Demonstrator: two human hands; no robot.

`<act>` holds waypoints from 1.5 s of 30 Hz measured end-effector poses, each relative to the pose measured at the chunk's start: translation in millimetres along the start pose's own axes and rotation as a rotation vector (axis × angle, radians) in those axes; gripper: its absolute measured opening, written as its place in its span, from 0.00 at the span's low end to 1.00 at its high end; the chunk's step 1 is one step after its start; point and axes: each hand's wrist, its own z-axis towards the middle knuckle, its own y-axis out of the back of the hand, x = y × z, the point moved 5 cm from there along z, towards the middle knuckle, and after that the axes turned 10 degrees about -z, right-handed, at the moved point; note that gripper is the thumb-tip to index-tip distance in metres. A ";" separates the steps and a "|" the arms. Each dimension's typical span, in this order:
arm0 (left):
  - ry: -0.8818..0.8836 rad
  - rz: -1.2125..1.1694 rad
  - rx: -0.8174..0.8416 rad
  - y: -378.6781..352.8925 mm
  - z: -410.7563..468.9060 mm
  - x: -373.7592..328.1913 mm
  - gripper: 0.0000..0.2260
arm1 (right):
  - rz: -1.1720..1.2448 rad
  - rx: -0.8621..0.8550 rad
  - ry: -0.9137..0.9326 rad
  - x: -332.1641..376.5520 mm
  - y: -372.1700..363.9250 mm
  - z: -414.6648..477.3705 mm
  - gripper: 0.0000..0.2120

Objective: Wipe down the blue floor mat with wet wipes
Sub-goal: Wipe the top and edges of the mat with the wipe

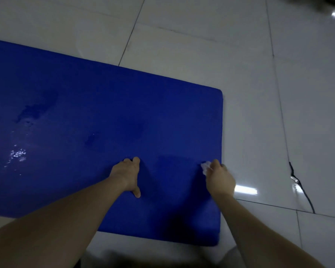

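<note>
Head view, looking down. Blue floor mat [104, 113] flat on pale glossy floor tiles [259, 74], running from the left edge of view to a rounded far-right corner; right short edge close to a tile seam.

Left hand [129, 175] on the mat, right of centre, toward the near side. Palm down, fingers straight and together pointing far, thumb spread back toward the near edge. Holding nothing, pressing flat.

Right hand [219, 178] at the mat's right edge, knuckles up, fingers curled around a bunched white wet wipe [205, 167]. Wipe showing at the left of the fingers, touching the mat surface. Fingertips just at the mat's border.

Darker band [174, 161] on the mat between the two hands. More dark damp-looking patches [33, 111] at far left, and small white glinting specks [17, 153] below them.

Black cable [302, 190] on the tiles to the right, well apart from the mat. Bright light reflection [246, 189] on the floor just right of the right wrist. Blurred clothing at the bottom edge, not readable.
</note>
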 end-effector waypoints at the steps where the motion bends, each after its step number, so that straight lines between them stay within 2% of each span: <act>1: -0.009 -0.002 -0.004 0.4 -1.3 -0.3 0.47 | 0.006 0.005 -0.052 -11.6 0.2 -4.0 0.09; 4: -0.027 -0.008 -0.004 -0.4 -1.0 0.7 0.48 | 0.183 0.030 -0.220 -27.1 -6.2 -6.8 0.10; 6: -0.030 -0.007 -0.009 0.2 -1.4 1.1 0.47 | 0.367 0.009 -0.322 -27.6 -7.7 -1.8 0.15; 9: -0.013 0.022 0.002 1.8 2.4 -1.0 0.46 | 0.419 -0.061 -0.430 -18.3 -4.9 0.3 0.15; 11: 0.004 0.020 0.013 1.9 4.0 -2.4 0.46 | 0.418 -0.098 -0.365 7.8 -1.0 0.7 0.10; 14: 0.011 0.010 0.017 1.6 4.8 -2.3 0.45 | 0.317 -0.063 -0.151 68.8 -1.7 -2.7 0.10; 18: 0.040 0.027 0.014 0.7 6.2 -0.9 0.45 | 0.299 -0.055 0.167 145.3 -6.3 -3.3 0.09; 21: 0.064 0.046 0.032 0.6 7.6 -0.2 0.46 | 0.219 -0.057 0.318 152.3 -5.5 5.0 0.09; 23: 0.074 0.059 0.049 0.1 7.6 -1.9 0.46 | 0.189 -0.087 0.279 122.4 -2.3 14.9 0.08; 29: 0.066 0.062 0.044 2.1 4.7 -6.3 0.47 | 0.260 -0.180 -0.098 -12.5 0.2 31.9 0.10; 32: 0.053 0.060 0.031 3.6 3.6 -6.3 0.46 | 0.322 -0.230 -0.154 -26.4 -0.7 26.9 0.10; 35: 0.048 0.064 0.024 2.2 3.1 -6.0 0.46 | 0.354 -0.201 -0.170 0.1 0.0 26.6 0.08; 39: 0.052 0.086 0.014 -0.2 4.8 -3.9 0.46 | 0.274 -0.196 -0.028 80.0 2.1 25.8 0.12; 43: 0.060 0.101 0.003 -0.9 7.1 -1.3 0.46 | 0.138 -0.229 0.264 168.0 -4.3 17.7 0.13; 45: 0.054 0.100 0.004 -0.7 7.9 -1.2 0.47 | 0.123 -0.210 0.367 182.7 -7.0 17.9 0.12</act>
